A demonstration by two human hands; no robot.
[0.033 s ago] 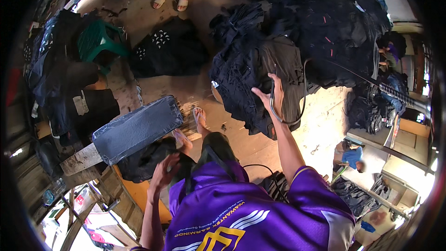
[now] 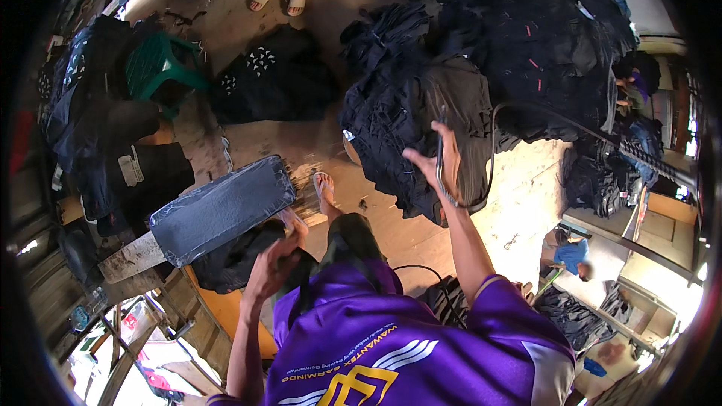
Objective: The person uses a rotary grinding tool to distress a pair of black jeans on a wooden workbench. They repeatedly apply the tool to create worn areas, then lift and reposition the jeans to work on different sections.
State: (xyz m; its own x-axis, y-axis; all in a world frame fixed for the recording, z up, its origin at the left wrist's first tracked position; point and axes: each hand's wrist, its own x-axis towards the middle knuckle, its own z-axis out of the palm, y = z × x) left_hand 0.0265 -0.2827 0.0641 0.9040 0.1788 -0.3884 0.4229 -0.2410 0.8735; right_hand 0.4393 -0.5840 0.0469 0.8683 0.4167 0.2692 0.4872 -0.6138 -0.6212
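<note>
My right hand (image 2: 442, 158) reaches forward over a tall heap of dark trousers (image 2: 395, 98), thumb spread away from stretched fingers. A thin dark rod (image 2: 441, 139) runs along this hand, with a braided section by the wrist. A dark cable (image 2: 492, 143) loops up from there; whether the hand bears on the rod is hard to see. Above my left thigh, my left hand (image 2: 272, 265) hangs with loosely bent fingers, slightly blurred, and nothing visible in it. It is nearest to a padded bench (image 2: 226, 207) wrapped in dark, shiny plastic.
Large piles of dark garments (image 2: 541, 53) lie at the far right. A coiled spring-like sleeve (image 2: 654, 162) carries the cable. A green plastic stool (image 2: 167, 68) and a dark cloth pile (image 2: 274, 79) stand ahead. Another person's sandalled feet (image 2: 278, 1) are at the far edge.
My right hand has shifted slightly leftward, its thumb a little farther out. My left hand has risen slightly, and the cable near the spring sleeve has moved a little.
</note>
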